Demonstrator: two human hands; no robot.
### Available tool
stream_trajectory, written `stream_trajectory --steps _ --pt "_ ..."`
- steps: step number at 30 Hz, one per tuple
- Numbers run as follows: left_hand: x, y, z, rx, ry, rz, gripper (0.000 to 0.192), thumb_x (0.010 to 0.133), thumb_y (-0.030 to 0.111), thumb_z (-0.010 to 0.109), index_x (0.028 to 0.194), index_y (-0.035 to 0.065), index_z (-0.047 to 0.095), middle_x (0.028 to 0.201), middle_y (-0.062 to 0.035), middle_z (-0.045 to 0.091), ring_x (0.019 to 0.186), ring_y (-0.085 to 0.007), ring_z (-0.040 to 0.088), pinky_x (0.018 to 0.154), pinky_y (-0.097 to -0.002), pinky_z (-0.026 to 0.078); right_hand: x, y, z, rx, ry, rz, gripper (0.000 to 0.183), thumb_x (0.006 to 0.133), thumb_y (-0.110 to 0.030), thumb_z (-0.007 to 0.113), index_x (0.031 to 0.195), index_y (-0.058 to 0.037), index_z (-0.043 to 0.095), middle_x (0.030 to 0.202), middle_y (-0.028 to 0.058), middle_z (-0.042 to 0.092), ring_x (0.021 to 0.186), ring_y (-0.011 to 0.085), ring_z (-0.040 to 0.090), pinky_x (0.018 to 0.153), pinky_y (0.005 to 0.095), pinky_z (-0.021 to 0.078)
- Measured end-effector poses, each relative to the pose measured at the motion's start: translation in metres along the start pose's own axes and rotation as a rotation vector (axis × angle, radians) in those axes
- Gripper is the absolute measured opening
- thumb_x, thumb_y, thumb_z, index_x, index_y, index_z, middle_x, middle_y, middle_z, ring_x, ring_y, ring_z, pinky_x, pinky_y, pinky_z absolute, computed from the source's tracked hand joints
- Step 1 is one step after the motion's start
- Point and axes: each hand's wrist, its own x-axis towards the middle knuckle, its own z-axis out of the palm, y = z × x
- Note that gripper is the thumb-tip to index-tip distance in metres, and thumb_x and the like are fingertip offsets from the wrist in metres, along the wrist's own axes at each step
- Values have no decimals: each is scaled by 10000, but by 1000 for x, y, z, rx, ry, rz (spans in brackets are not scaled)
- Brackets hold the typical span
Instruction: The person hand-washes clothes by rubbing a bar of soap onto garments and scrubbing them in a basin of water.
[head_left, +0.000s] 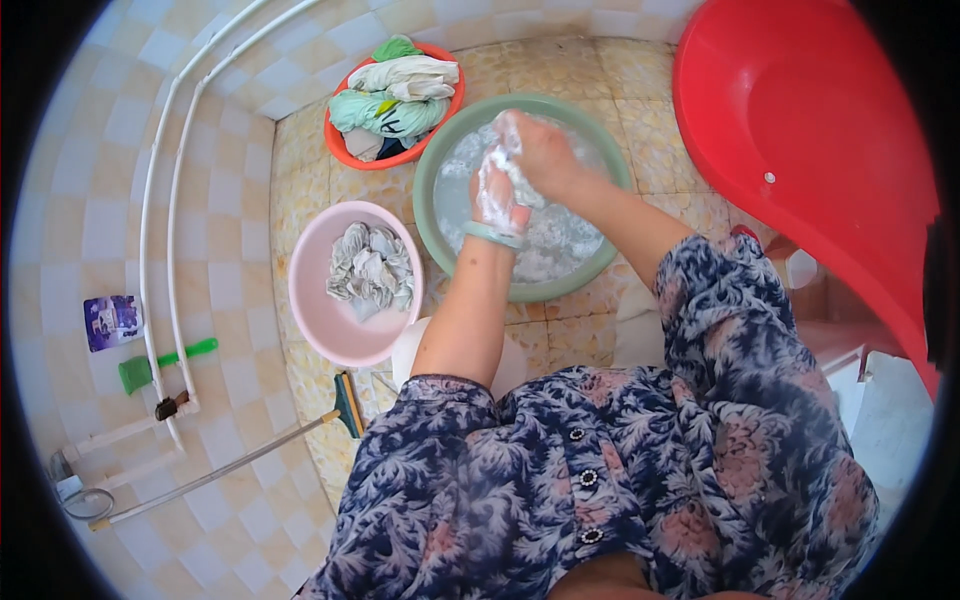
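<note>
A wide green basin (442, 247) of soapy water is on the floor before me. Over it, my left hand (496, 196) and my right hand (541, 154) meet around a small white cloth (517, 178) covered in suds. The right hand's fingers are curled around the cloth's upper part, while the left grips it lower down. Foam coats both hands and hides some of the fingers and the cloth's outline. A pale band (493, 234) circles my left wrist. Patches of white foam (559, 244) float on the cloudy water.
A pink basin (315, 330) with wet grey-white laundry stands left. An orange-red basin (337, 150) of clothes touches the wall side. A large red plastic tub (825, 150) looms right. A long-handled floor squeegee (347, 405) leans at left, near white wall pipes (161, 150).
</note>
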Motion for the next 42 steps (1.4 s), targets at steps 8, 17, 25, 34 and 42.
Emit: stream_trajectory --steps 8,17,25,34,42 --pt "10 0 -20 -233 -271 -122 221 848 320 502 899 123 588 892 -100 599 786 -219 593 653 -318 481 -14 -13 21 98 4 -301 137 785 -149 578 905 -88 550 859 145 584 818 350 573 702 392 467" --pt "34 5 -62 -224 -445 -15 187 905 235 424 875 94 542 847 -69 565 795 -186 548 701 -341 447 -30 -55 29 183 -12 -140 207 771 -273 589 860 -88 567 782 142 610 732 335 586 652 423 461" --pt "10 -3 -16 -116 -84 -72 216 817 201 498 978 74 569 969 -117 588 883 -235 582 750 -384 464 12 -3 7 -38 158 155 187 829 -260 522 920 -99 551 898 160 588 847 355 559 706 409 455" --pt "12 -5 -27 -93 -272 -42 192 857 223 463 970 96 552 867 -79 573 780 -196 566 706 -345 461 14 7 6 -38 167 155 217 846 -282 506 941 -89 540 851 176 592 811 370 562 696 425 446" --pt "2 21 -50 -241 -456 -18 188 841 242 496 911 79 558 864 -76 563 840 -185 556 701 -305 448 -35 -70 26 243 -65 -143 145 837 -208 525 925 -94 542 820 168 594 788 353 575 682 398 457"
